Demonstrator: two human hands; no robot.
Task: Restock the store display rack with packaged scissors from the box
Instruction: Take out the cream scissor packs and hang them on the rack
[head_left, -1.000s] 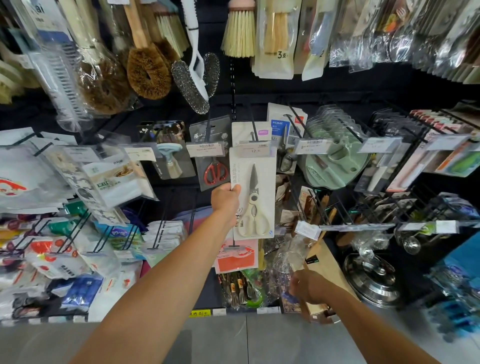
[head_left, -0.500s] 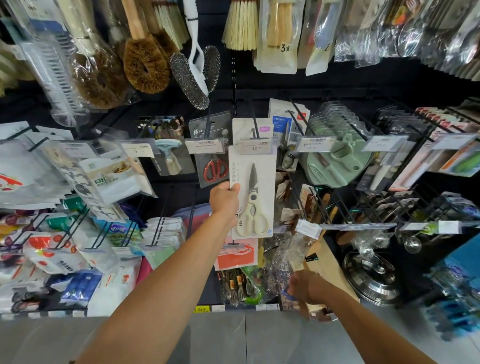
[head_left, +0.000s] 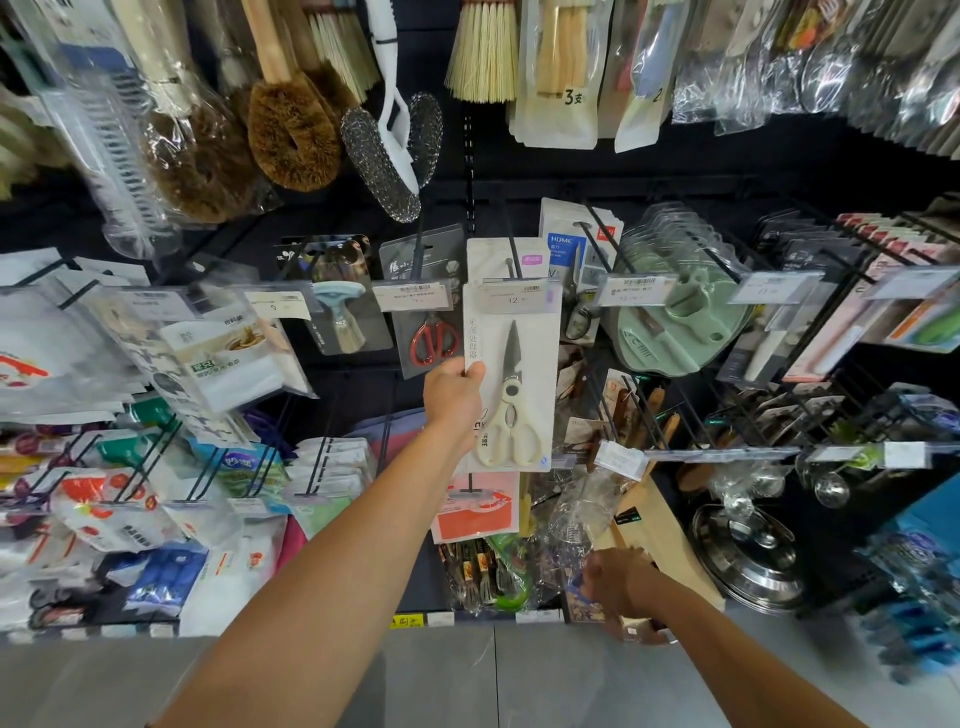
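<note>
Hanging one pkg is the step in hand, judging by the pose: the left hand is clamped on the left edge of a packaged scissors card, thumb on the front, holding it upright at the hook in the middle row of the display rack. The card's top sits behind the price tag marked 12, w/ another card of the same kind just behind it on that hook. Can't tell if the hole is threaded on yet or if the card rests only in the hand.

The right hand is low, well apart from the left, reaching into a brown box leaning at the rack's foot; fingers curled round something crinkly, clear plastic I think, but can't tell what. So prob. early-to-mid task: at least one card up, more to come from the box; count left not visible.

The pkg: tall white card, cream-handled kitchen scissors w/ dark blades pointing up, flat and stiff-looking, print down the left margin. Red-handled scissors hang on the next hook to the left.
</note>
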